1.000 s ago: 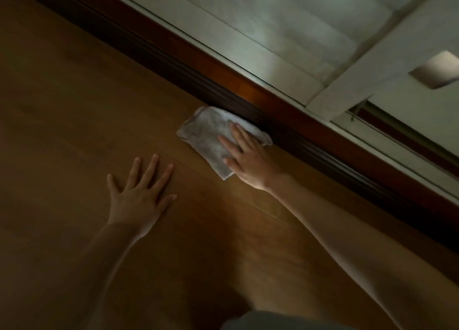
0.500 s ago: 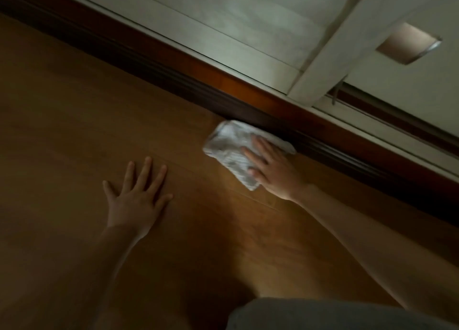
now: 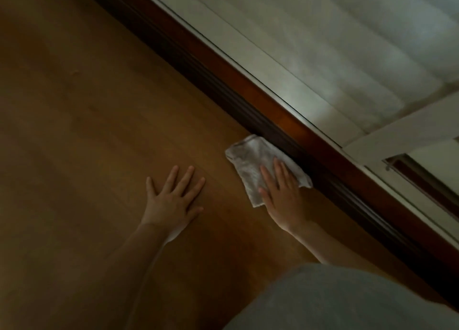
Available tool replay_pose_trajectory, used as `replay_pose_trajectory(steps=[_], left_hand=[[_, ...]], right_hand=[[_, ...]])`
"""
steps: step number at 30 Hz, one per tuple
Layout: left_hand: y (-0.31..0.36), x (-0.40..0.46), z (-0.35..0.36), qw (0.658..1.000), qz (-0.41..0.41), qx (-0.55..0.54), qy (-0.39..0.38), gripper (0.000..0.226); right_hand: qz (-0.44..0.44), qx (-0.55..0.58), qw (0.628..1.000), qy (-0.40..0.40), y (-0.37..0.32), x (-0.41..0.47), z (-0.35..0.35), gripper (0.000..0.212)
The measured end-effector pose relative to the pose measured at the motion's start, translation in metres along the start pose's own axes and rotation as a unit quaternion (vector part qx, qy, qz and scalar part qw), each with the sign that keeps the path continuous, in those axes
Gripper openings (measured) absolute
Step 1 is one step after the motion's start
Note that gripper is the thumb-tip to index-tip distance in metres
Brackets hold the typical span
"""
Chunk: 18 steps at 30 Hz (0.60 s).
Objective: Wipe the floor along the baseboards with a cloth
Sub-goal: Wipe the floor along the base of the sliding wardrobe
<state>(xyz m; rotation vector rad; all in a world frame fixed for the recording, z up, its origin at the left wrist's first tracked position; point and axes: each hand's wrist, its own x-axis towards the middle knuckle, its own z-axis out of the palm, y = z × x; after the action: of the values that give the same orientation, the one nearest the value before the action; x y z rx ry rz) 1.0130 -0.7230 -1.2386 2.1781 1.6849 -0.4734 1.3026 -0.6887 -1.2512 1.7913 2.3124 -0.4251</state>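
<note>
A pale grey cloth (image 3: 250, 160) lies flat on the wooden floor (image 3: 87, 131), its far edge against the dark brown baseboard (image 3: 248, 98). My right hand (image 3: 280, 195) presses down on the cloth's near half with straight fingers. My left hand (image 3: 173, 200) rests flat on the bare floor to the left of the cloth, fingers spread, holding nothing.
Above the baseboard runs a white frame (image 3: 248, 46) with pale ribbed panels (image 3: 335, 44). A white crossbar (image 3: 402, 133) juts out at the right. Grey clothing over my knee (image 3: 347, 302) fills the lower right corner.
My right hand and the cloth have slid along the baseboard. The view has swung, so the baseboard now runs more steeply. My left hand stays flat on the floor.
</note>
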Motion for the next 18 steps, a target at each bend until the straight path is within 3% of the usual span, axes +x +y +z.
replay_pose_trajectory(steps=[8, 15, 18], left_hand=[[0.003, -0.001, -0.003, 1.0, -0.011, -0.019, -0.01, 0.073], [-0.016, -0.006, -0.029, 0.995, -0.083, -0.056, -0.031, 0.074], [-0.041, -0.002, -0.039, 0.991, -0.106, -0.069, -0.031, 0.069]], right_hand=[[-0.146, 0.005, 0.989, -0.025, -0.098, 0.163, -0.049, 0.06], [-0.103, -0.024, 0.994, 0.0, -0.05, 0.081, -0.024, 0.065], [-0.11, -0.019, 0.993, -0.025, -0.058, 0.101, -0.037, 0.062]])
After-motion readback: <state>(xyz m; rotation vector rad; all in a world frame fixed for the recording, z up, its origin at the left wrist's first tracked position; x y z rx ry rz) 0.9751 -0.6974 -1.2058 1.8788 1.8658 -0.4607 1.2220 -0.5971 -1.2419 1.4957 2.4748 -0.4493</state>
